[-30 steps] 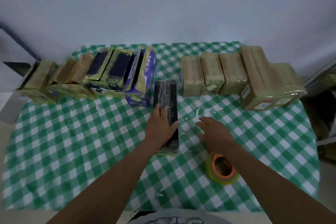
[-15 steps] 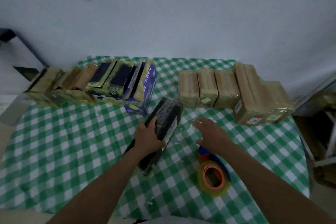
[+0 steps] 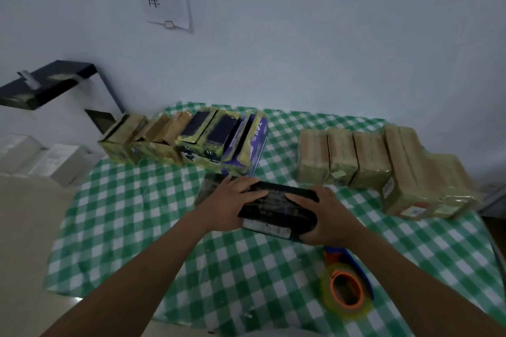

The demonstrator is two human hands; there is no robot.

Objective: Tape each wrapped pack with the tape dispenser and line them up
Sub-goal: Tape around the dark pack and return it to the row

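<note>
Over the middle of the green-and-white checked tablecloth (image 3: 131, 216) I hold the black film-wrapped pack (image 3: 276, 209) crosswise, my left hand (image 3: 227, 205) and right hand (image 3: 327, 220) each curled round one end. The blue tape dispenser with its orange-cored roll (image 3: 346, 286) lies beside my right forearm. A dark shape behind my left hand may be another pack. Yellow-taped packs (image 3: 191, 139) line the back left.

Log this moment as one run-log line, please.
left hand holds black pack | right hand holds same pack | tape dispenser lies untouched
</note>
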